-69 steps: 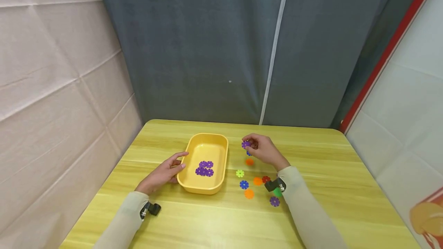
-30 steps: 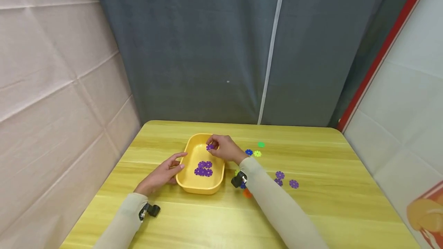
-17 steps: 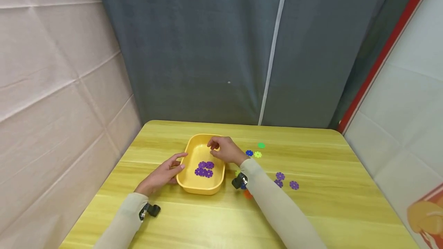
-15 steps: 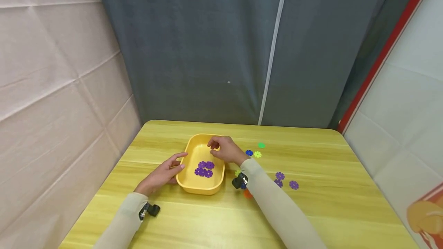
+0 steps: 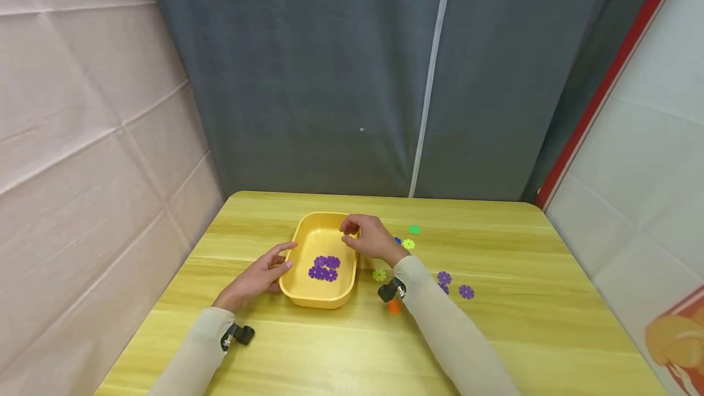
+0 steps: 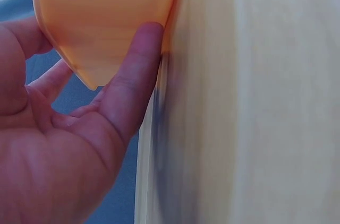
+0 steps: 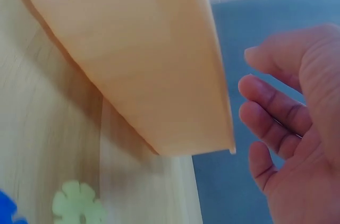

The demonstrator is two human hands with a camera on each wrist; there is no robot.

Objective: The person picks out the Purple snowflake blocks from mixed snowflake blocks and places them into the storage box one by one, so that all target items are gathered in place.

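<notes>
Left hand (image 5: 258,275) is resting on the counter (image 5: 330,347), straight fingers touching the left wall of the yellow tray (image 5: 305,295); grip open, holding nothing. Right hand (image 5: 371,238) is hovering over the tray's far right rim, fingers loosely curled, grip empty, pinching nothing. Tray is sitting left of counter centre, with a cluster of purple flower discs (image 5: 324,267) lying on its floor. Loose discs are lying on the counter right of the tray: light green disc (image 5: 379,274) just beside the tray, orange disc (image 5: 393,306) near the right wrist, yellow-green disc (image 5: 408,243), green disc (image 5: 415,229) toward the far edge, purple discs (image 5: 465,291) further right.
</notes>
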